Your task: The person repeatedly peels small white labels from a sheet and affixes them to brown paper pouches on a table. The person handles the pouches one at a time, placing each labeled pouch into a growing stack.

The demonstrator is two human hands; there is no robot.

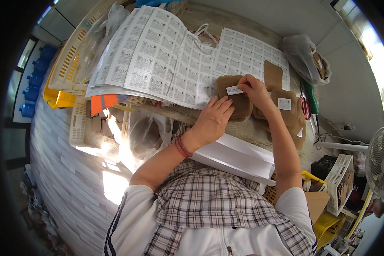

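Observation:
A stack of brown rounded pads lies on the table in front of me. On its top pad sits a small white printed label, whose right end my right hand pinches between thumb and fingers. My left hand rests with its fingers stretched over the lower left of the stack. Sheets of printed labels spread behind and to the left of it. Beside my right wrist lie more brown pads, one bearing a white label. Another single brown pad lies on the label sheet behind them.
White folded paper lies at the table's near edge. A plastic bag stands at the back right, near red-handled scissors and a green tool. Cream baskets line the left. A fan is far right.

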